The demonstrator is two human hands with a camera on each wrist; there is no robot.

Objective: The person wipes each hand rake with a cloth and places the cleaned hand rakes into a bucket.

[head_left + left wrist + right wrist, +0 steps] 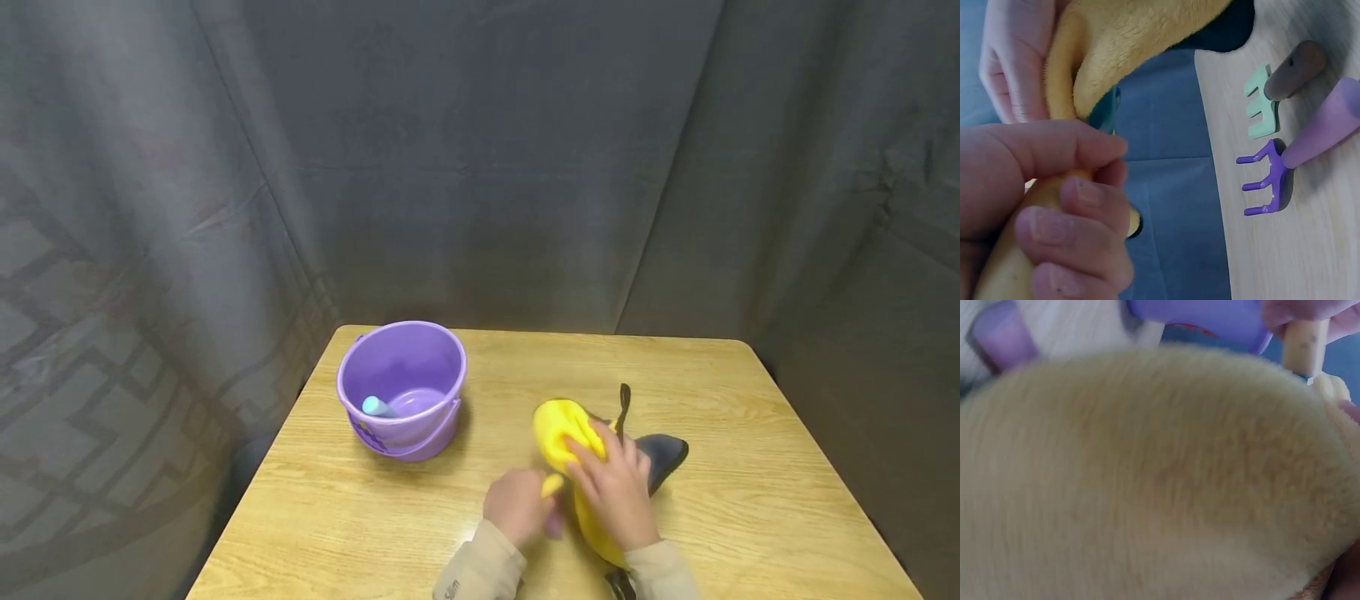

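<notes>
My left hand (516,508) grips a yellow handle (1007,265) with curled fingers. A teal part (1106,112) shows past the fist, partly covered by a fuzzy yellow plush piece (558,429). With its fingers on that plush piece, my right hand (618,487) holds it around the tool's far end. The plush has a dark grey part (662,458) and dark strips at its edges; its exact kind is unclear. In the right wrist view the plush fills most of the picture and hides much of the right hand.
A purple bucket (405,433) stands at the table's left, with a light blue cylindrical piece (377,407) inside. In the left wrist view a green toy rake (1263,103) with a brown handle lies beside a purple toy rake (1275,178). Grey curtains (480,167) hang behind the table.
</notes>
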